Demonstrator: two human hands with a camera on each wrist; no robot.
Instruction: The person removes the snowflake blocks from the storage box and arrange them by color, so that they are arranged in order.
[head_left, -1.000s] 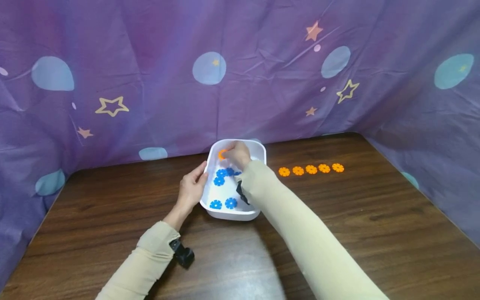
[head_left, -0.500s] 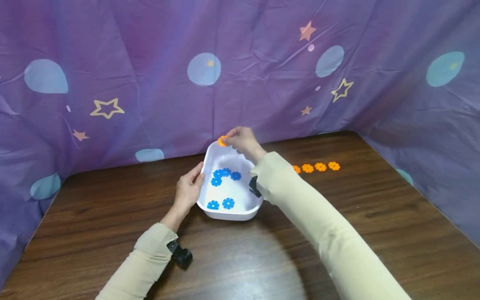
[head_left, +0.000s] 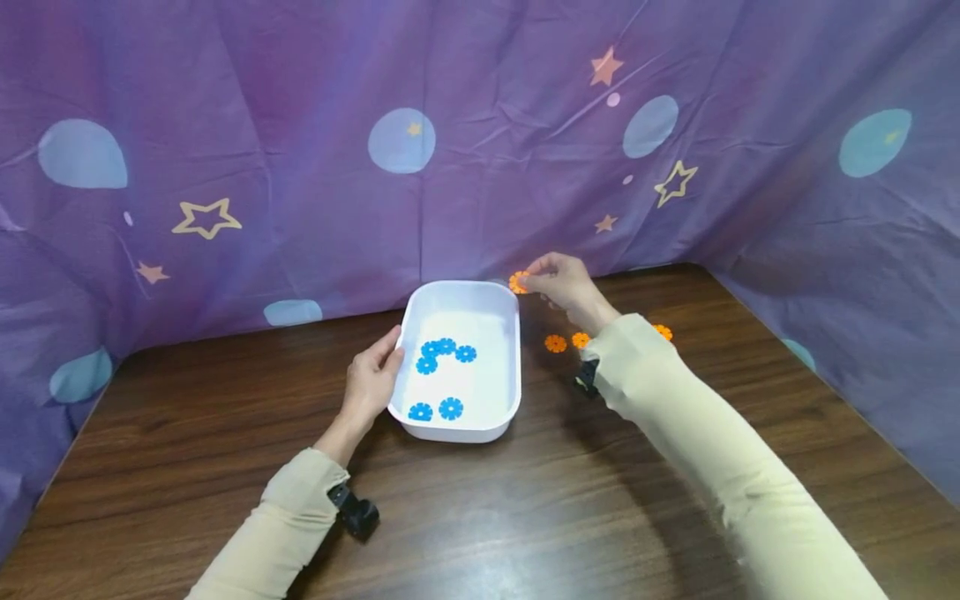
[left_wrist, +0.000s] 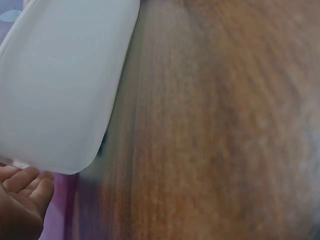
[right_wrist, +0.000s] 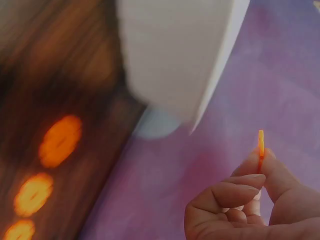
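Note:
My right hand (head_left: 572, 287) pinches an orange flower-shaped plastic disc (head_left: 516, 283) between thumb and fingertips. It holds the disc in the air by the back right corner of a white plastic tray (head_left: 513, 367); in the right wrist view the disc (right_wrist: 261, 141) shows edge-on. My left hand (head_left: 371, 377) grips the tray's left side, thumb at the rim. Several blue flower-shaped discs (head_left: 451, 408) lie in the tray, some bunched in the middle and two near the front. Right of the tray, orange discs (head_left: 556, 343) lie in a row on the table, partly hidden by the right sleeve.
The brown wooden table (head_left: 450, 517) reaches back to a purple curtain (head_left: 322, 150) with stars and blue shapes, close behind the tray. Another curtain stretch borders the right side. A black wrist camera (head_left: 356, 514) sits on the left sleeve.
My right hand has lifted the orange disc out of the tray's back end and carried it right, past the rim. The left hand stays at the tray's side. The view has shifted slightly.

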